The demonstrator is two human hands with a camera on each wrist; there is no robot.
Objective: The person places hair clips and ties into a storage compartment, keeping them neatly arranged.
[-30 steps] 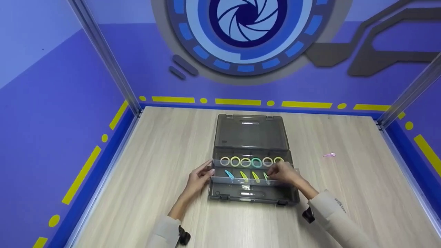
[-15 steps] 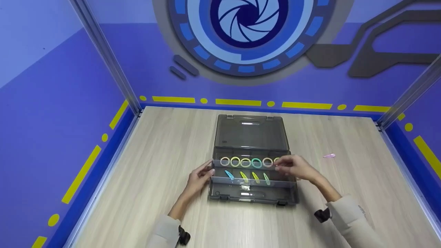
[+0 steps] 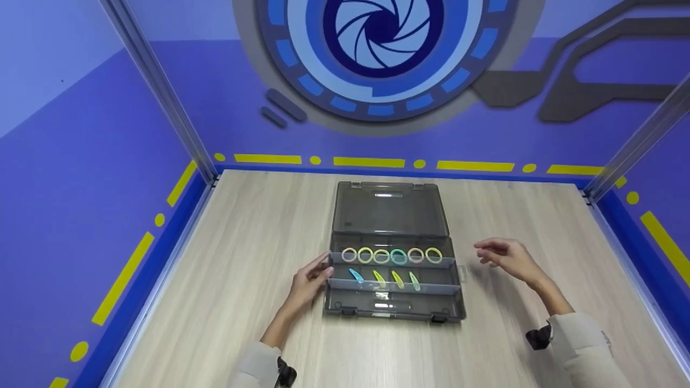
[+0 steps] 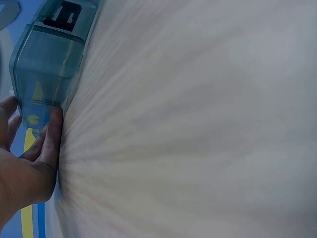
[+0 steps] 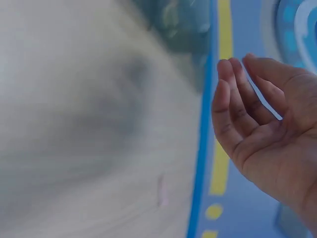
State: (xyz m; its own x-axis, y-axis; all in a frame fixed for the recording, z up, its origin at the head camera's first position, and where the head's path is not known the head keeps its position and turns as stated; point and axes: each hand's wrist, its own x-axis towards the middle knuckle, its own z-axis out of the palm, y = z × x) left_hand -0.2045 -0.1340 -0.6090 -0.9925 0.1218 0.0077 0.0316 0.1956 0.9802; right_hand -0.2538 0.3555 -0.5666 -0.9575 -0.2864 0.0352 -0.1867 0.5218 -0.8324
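My left hand [image 3: 304,285] rests against the left side of an open, dark translucent organizer box [image 3: 393,312], its fingertips at the rim. In the left wrist view its fairly straight fingers [image 4: 53,139] lie along the box wall. Loosely bent and holding nothing, my right hand [image 3: 512,261] hovers right of the box. Inside, a back row holds several hair ties, among them a teal hair tie [image 3: 398,257]. The row before it holds several snap hair clips: a blue clip [image 3: 356,275], yellow ones and a pale green clip [image 3: 414,281]. A blurred pink hair clip [image 5: 162,191] lies on the table.
The box lid [image 3: 388,210] lies folded back toward the rear wall. Clear dividers [image 3: 447,289] cross the box between rows. A small clear tab [image 3: 464,274] shows by its right side. Purple-blue panels [image 3: 377,134] bound the wooden table [image 3: 259,215].
My right hand has left the pale green clip in the box and moved right, out over the table. It now covers the pink clip in the head view. The left hand stays put.
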